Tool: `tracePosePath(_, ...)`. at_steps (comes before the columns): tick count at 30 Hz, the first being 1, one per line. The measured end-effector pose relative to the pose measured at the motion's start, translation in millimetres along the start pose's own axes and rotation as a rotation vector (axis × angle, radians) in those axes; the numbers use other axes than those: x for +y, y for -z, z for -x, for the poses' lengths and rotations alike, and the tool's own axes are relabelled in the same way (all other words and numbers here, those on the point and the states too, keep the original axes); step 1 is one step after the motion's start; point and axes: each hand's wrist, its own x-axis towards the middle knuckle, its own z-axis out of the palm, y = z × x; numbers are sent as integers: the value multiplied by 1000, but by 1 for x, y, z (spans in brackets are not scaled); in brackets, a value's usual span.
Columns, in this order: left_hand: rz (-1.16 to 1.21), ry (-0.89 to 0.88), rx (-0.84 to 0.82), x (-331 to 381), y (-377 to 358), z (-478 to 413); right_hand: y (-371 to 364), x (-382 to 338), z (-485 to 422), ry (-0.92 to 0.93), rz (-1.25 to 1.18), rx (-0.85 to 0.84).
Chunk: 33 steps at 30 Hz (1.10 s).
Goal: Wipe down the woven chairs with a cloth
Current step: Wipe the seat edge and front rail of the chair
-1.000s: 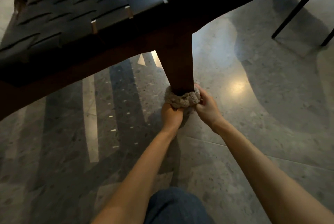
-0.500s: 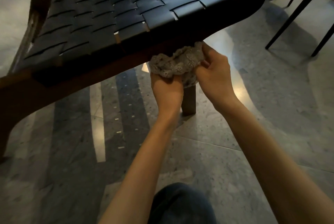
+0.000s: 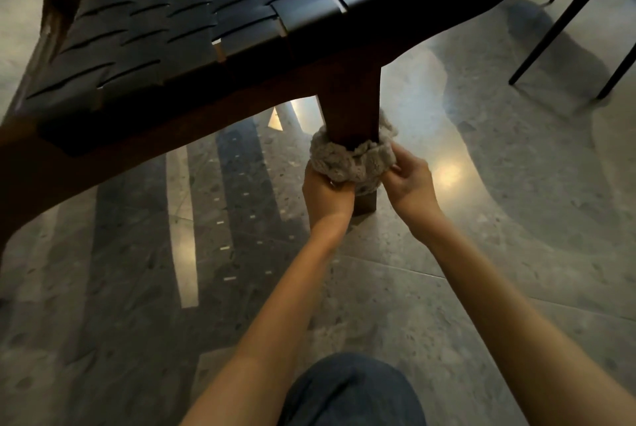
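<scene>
A: Denim at the bottom edge, that is the knee [image 3: 351, 391], so the person is crouched low over the floor [image 3: 464, 305]. Why so low?

B: To reach the leg [image 3: 351, 105] of the chair. Both forearms run forward past the knee and meet at it.

A: And the hands?

B: The left hand [image 3: 327, 197] has its fingers curled up into the cloth [image 3: 351, 162] from below, on the left side. The right hand [image 3: 409, 181] pinches the other end, thumb and fingers closed on the bunched edge. Neither is slack. Each has hold of cloth and nothing else.

A: So the cloth lies between the two grips?

B: Yes, and round the leg. It is wrapped like a collar about the lower part, with the ends gathered toward the person where the hands take them. A bit of the foot shows below it, and a flap stands out behind the leg on the right.

A: Why wrap it?

B: My guess is that a band pulled tight from both ends wipes every face of the leg in one stroke, up or down.

A: Beyond that?

B: The wooden frame [image 3: 86, 178], and above it the dark woven seat [image 3: 206, 13]. Whether the seat has been wiped, I cannot tell. Farther right, thin black legs [image 3: 564, 19] of other furniture stand well apart.
</scene>
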Motion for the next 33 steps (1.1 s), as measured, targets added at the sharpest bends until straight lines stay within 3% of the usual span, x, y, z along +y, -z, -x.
tracePosePath(4,-35,4,-65,-30,-12,1,-5,42,0,-142,96,-2)
tracePosePath(9,-185,178,-210,-55,-23,0,-8,67,6,-267,94,-67)
tracePosePath(14,-389,255,-305,-50,-15,-7,-12,70,9,-324,187,135)
tracePosePath(18,-439,173,-311,-43,6,-2,-4,52,23,-285,220,202)
tracePosePath(23,-435,51,-381,-23,46,15,8,6,54,-79,177,67)
tracePosePath(27,-336,-127,-530,-10,88,32,11,-31,74,35,141,-66)
tracePosePath(29,-284,-169,-620,-4,102,33,11,-44,77,55,119,-125)
tracePosePath(33,-434,-168,-737,23,113,23,12,-66,73,-29,145,-179)
